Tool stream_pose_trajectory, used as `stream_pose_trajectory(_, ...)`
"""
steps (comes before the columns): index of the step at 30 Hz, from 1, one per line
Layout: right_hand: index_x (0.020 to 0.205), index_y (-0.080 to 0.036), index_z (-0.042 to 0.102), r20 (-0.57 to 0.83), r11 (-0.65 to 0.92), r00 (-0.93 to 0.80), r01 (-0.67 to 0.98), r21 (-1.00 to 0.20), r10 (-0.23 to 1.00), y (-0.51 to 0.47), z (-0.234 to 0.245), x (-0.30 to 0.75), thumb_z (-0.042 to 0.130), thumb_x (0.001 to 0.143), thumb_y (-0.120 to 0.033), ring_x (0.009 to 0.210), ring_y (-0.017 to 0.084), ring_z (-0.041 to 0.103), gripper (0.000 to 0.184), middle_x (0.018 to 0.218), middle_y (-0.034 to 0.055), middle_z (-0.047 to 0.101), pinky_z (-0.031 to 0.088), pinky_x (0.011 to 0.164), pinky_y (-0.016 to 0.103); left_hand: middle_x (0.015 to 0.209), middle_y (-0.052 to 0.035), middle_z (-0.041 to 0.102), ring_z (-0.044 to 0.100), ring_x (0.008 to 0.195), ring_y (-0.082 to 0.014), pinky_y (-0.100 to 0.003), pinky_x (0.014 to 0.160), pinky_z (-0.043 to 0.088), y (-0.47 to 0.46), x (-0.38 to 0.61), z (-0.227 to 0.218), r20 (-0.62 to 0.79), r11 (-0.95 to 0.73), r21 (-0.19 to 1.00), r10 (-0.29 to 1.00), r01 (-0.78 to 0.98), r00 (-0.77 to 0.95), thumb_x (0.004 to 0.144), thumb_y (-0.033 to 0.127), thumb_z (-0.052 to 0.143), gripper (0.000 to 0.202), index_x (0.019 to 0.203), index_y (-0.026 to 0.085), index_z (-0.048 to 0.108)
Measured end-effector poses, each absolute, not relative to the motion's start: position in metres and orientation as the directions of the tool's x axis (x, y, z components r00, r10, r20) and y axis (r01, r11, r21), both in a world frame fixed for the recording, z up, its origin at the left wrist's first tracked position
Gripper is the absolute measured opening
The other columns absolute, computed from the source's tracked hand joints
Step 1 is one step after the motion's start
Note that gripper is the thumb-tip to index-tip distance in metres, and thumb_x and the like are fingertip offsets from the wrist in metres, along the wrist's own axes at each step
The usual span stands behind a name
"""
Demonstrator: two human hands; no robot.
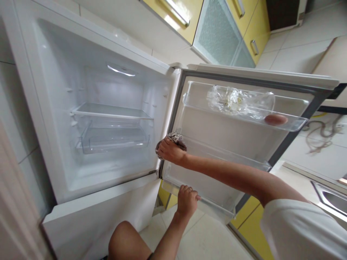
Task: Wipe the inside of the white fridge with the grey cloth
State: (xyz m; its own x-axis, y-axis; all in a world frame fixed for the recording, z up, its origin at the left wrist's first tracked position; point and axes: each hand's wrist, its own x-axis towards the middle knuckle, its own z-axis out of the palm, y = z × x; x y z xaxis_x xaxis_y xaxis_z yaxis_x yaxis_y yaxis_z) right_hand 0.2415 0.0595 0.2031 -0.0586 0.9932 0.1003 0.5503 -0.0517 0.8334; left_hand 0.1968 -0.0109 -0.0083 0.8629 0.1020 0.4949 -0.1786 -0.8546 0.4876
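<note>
A white fridge stands open, its door (225,141) swung out to the right. My right hand (170,150) is closed round a crumpled, brown-and-white patterned cloth (177,138) and presses it against the hinge-side edge of the door, by the grey seal. Lower down, my left hand (187,200) has its fingers wrapped over the rim of the bottom door shelf (214,206), a clear plastic one. Above my right arm are the middle door shelf (222,153) and the top door shelf (294,124). The palm side of both hands is hidden.
In the top door shelf lie a clear plastic bag (234,101) and a reddish-brown egg (275,119). The fridge interior holds a glass shelf (111,111) and a clear drawer (116,142). Yellow cabinets (176,18) are behind; a sink (334,200) is at right. My knee (127,240) is below.
</note>
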Motion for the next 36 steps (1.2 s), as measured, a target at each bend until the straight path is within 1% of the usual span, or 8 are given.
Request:
stream_pose_trajectory(3,0.125,-0.011,0.062,0.152,0.014,-0.249,0.56,0.828,0.956,0.034,0.185,0.266,0.04,0.104,-0.011,0.128,0.023,0.059,0.03,0.126,0.015,0.068,0.041,0.119,0.046,0.087,-0.0079,0.078,0.068,0.093,-0.0241,-0.039,0.087,0.044,-0.011,0.196,-0.006,0.488,-0.859,0.479,0.091,-0.179,0.868,0.089,0.026,0.073,0.01,0.084,0.022,0.081)
stream_pose_trajectory(6,0.128,-0.014,0.058,0.225,0.042,-0.399,0.559,0.828,0.889,0.012,0.171,0.287,0.044,0.103,-0.008,0.134,0.022,0.057,0.029,0.128,0.0132,0.068,0.046,0.118,0.046,0.086,-0.0091,0.077,0.069,0.092,-0.0245,-0.039,0.087,0.044,-0.011,0.195,-0.005,0.477,-0.866,0.47,0.086,-0.171,0.874,0.091,0.025,0.07,0.014,0.083,0.021,0.081)
stream_pose_trajectory(12,0.128,-0.011,0.058,0.265,0.005,-0.53,0.453,0.891,0.805,-0.019,0.158,0.305,0.049,0.101,-0.007,0.135,0.023,0.058,0.029,0.129,0.0134,0.07,0.05,0.117,0.04,0.088,-0.0083,0.079,0.069,0.094,-0.0238,-0.039,0.093,0.044,-0.011,0.192,-0.003,0.472,-0.871,0.463,0.082,-0.167,0.878,0.092,0.026,0.069,0.014,0.085,0.021,0.08)
stream_pose_trajectory(15,0.131,-0.013,0.058,0.278,0.015,-0.5,0.505,0.863,0.82,-0.036,0.153,0.309,0.05,0.101,-0.007,0.139,0.022,0.056,0.032,0.133,0.0123,0.069,0.049,0.118,0.039,0.089,-0.0086,0.079,0.069,0.095,-0.0242,-0.04,0.096,0.043,-0.012,0.191,-0.003,0.47,-0.871,0.466,0.094,-0.156,0.878,0.091,0.025,0.07,0.012,0.089,0.022,0.081)
stream_pose_trajectory(20,0.135,-0.018,0.059,0.362,-0.041,-0.315,0.702,0.711,0.877,-0.071,0.145,0.312,0.048,0.1,-0.005,0.145,0.022,0.05,0.039,0.143,0.0127,0.064,0.049,0.119,0.041,0.096,-0.0102,0.08,0.069,0.1,-0.0252,-0.042,0.1,0.044,-0.013,0.191,-0.004,0.467,-0.869,0.477,0.122,-0.134,0.876,0.091,0.026,0.07,0.016,0.1,0.021,0.082)
stream_pose_trajectory(25,0.136,-0.019,0.062,0.457,-0.161,-0.261,0.699,0.697,0.85,-0.109,0.136,0.314,0.047,0.1,-0.005,0.143,0.023,0.052,0.041,0.143,0.0136,0.064,0.05,0.115,0.04,0.098,-0.01,0.081,0.069,0.101,-0.0257,-0.041,0.1,0.043,-0.013,0.193,-0.005,0.461,-0.87,0.475,0.12,-0.13,0.879,0.091,0.026,0.07,0.017,0.101,0.021,0.082)
stream_pose_trajectory(29,0.133,-0.022,0.065,0.595,-0.339,-0.179,0.679,0.651,0.784,-0.14,0.124,0.312,0.049,0.099,-0.008,0.137,0.022,0.057,0.039,0.138,0.0125,0.067,0.051,0.11,0.037,0.096,-0.0098,0.08,0.069,0.099,-0.0258,-0.041,0.1,0.043,-0.013,0.193,-0.006,0.466,-0.877,0.464,0.118,-0.128,0.877,0.091,0.026,0.071,0.014,0.097,0.022,0.083)
stream_pose_trajectory(36,0.13,-0.018,0.062,0.848,-0.693,-0.025,0.563,0.45,0.53,-0.204,0.111,0.29,0.05,0.088,-0.003,0.121,0.027,0.063,0.046,0.126,0.0157,0.069,0.048,0.102,0.043,0.097,-0.0091,0.08,0.067,0.101,-0.0254,-0.04,0.098,0.045,-0.011,0.191,-0.007,0.478,-0.875,0.469,0.132,-0.125,0.868,0.09,0.025,0.071,0.014,0.098,0.023,0.083)
